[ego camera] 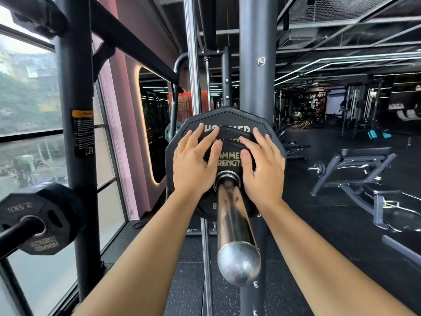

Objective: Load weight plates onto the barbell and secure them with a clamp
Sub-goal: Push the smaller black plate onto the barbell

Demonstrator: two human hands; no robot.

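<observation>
L hand (195, 161), R hand (262, 166) on plate (229, 158)

Gym, squat rack (257, 65), weight bench (364, 172), rubber floor (319, 215)

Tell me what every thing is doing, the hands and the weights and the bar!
Left hand: flat, pressing the small weight.
Right hand: flat, pressing it too.
Small weight: on the bar, against the big weight.
Big weight: on the bar, upright.
Bar: end bare, no clamp on.
Spare weight: hanging on a peg.
</observation>
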